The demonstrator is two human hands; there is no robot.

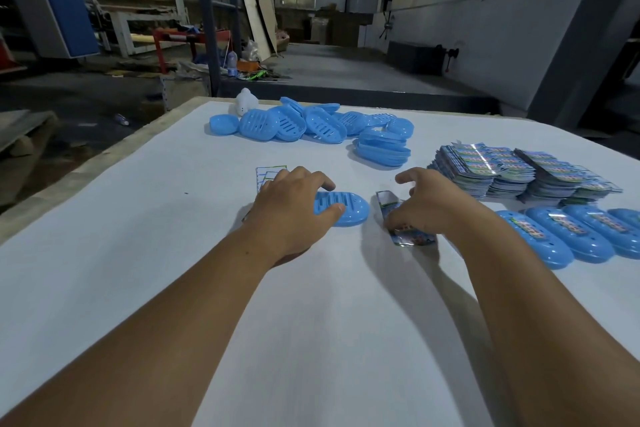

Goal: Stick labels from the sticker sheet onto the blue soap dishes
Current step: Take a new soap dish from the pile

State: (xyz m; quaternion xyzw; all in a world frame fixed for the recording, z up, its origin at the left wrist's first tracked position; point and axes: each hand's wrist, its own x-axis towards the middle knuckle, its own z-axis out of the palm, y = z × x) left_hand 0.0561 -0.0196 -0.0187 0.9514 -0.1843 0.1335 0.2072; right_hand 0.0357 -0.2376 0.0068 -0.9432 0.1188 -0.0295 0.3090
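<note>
Near the middle of the white-covered worktop, my left hand rests on a blue oval plastic soap dish with slots in its top, thumb curled against its near rim and fingers arched over its far side, so I am holding it down. It is light, stiff moulded plastic, probably slick on the cloth, so I judge it best pinned by its long edges, leaving the flat slotted face free for a label.

Just to its right, my right hand bends down over a shiny printed sticker sheet, fingertips pressing or picking at it; whether they have pinched a label I cannot tell. The sheet looks thin, floppy and glossy, so a label should lift best from a corner. Both forearms reach straight out from the near edge.

Toward the far edge lies a heap of unlabelled blue dishes; by the right edge stand stacks of sticker sheets, and nearer, a row of labelled blue dishes.
</note>
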